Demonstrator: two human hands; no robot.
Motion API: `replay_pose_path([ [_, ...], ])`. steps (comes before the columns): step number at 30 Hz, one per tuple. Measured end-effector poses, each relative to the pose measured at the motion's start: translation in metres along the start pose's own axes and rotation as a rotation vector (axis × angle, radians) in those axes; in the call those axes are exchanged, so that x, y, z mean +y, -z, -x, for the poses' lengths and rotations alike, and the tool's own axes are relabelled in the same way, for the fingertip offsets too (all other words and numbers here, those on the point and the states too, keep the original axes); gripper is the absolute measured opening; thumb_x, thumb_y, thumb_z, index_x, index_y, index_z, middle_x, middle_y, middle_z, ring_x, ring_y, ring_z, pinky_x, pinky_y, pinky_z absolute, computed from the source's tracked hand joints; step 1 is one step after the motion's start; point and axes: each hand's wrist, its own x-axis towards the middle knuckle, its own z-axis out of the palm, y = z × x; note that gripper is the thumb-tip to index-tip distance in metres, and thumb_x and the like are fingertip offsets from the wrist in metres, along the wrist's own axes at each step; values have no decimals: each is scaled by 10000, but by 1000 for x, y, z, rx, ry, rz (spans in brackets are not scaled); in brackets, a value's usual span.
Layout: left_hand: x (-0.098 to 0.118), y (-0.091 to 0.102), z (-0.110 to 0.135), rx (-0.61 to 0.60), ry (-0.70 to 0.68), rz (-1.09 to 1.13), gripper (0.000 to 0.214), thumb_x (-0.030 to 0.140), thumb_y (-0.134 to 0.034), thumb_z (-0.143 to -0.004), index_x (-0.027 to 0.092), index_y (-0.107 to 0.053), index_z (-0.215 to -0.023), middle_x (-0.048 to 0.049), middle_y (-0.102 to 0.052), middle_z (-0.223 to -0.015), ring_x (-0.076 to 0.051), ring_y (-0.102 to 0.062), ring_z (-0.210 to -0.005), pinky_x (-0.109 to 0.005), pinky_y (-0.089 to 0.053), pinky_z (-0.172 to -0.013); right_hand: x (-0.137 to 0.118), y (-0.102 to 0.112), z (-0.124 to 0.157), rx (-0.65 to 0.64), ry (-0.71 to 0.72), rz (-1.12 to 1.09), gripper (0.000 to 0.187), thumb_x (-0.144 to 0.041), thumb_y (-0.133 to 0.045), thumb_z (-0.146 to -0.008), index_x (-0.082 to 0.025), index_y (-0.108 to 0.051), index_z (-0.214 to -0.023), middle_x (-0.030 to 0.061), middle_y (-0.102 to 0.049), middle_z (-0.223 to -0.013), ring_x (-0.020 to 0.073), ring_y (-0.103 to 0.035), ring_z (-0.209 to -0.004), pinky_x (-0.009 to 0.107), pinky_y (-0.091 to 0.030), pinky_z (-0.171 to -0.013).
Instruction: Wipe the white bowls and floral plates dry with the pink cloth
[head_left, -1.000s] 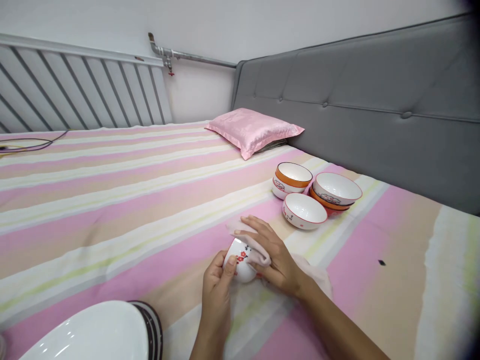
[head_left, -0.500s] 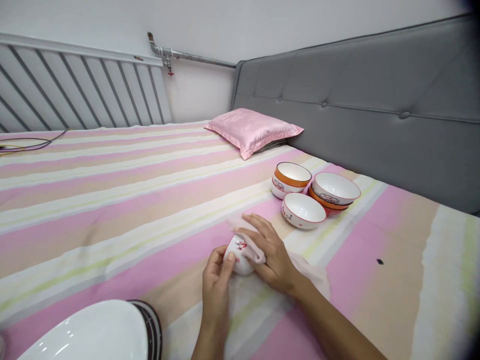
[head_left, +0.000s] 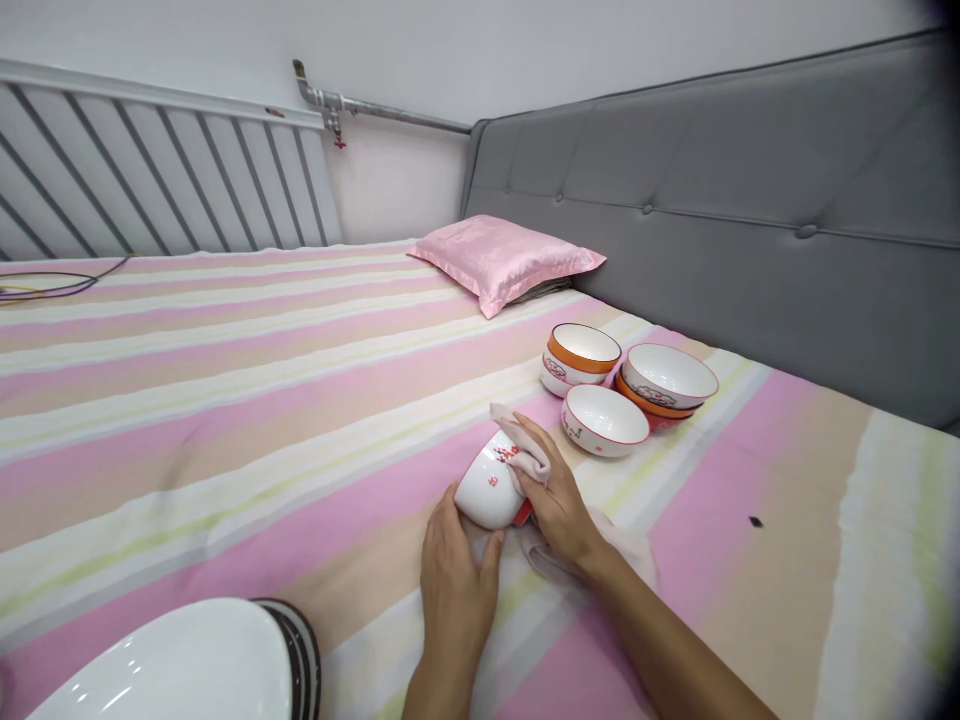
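The small bowl (head_left: pixel 489 487) is glossy white ceramic, round-bellied, with red blossom marks. It is tipped on its side just above the striped bed sheet (head_left: pixel 225 400), near the middle of the view. The left hand (head_left: pixel 455 590) cups it from 6 o'clock, its fingers curled against the smooth underside. The right hand (head_left: pixel 559 505) comes in from 4 o'clock with its fingers pressed together, pinching a soft, pale pink cloth (head_left: pixel 525 455) against the bowl's rim. The rest of the cloth trails crumpled under the wrist.

At 2 o'clock, near the bowl, a shallow white bowl (head_left: pixel 604 420) sits alone. Beyond it are two short stacks of orange-and-white bowls (head_left: pixel 581 357) (head_left: pixel 667 380). A shiny pink satin pillow (head_left: pixel 504 260) lies at 12 o'clock against the grey tufted headboard (head_left: pixel 712 200). Stacked white plates (head_left: pixel 172 670) with dark rims sit at 8 o'clock.
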Motion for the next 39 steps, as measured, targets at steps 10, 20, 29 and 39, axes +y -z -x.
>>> replay_pose_path([
  [10,4,8,-8,-264,84,305,275,373,-571,-778,193,-609,-983,-84,-637,-951,-234,-567,-901,-308,-409,-795,12,4,-6,106,-92,-188,389,-353,-491,-851,-221,-536,-1214,57,-545,-1260,231,-438,-1221,398,-310,-1052],
  [20,20,15,-6,-315,115,478,219,385,-572,-787,173,-617,-754,-13,-555,-717,-165,-475,-717,-241,-365,-660,18,-2,1,97,-194,-328,228,-322,-502,-836,-222,-657,-969,29,-657,-1028,213,-580,-1006,344,-440,-911],
  [29,24,24,-6,-167,283,682,279,411,-604,-775,146,-640,-854,2,-534,-683,-112,-417,-634,-213,-345,-581,-15,2,1,-235,110,-109,464,-357,-497,-833,-241,-497,-1282,51,-376,-1425,274,-333,-1300,444,-270,-1072],
  [39,22,23,-7,-116,290,733,253,388,-623,-770,154,-637,-868,14,-533,-674,-95,-412,-613,-194,-347,-563,-21,-2,4,-313,428,310,463,-271,-505,-813,-258,-493,-1275,31,-354,-1432,252,-299,-1315,469,-182,-1108],
])
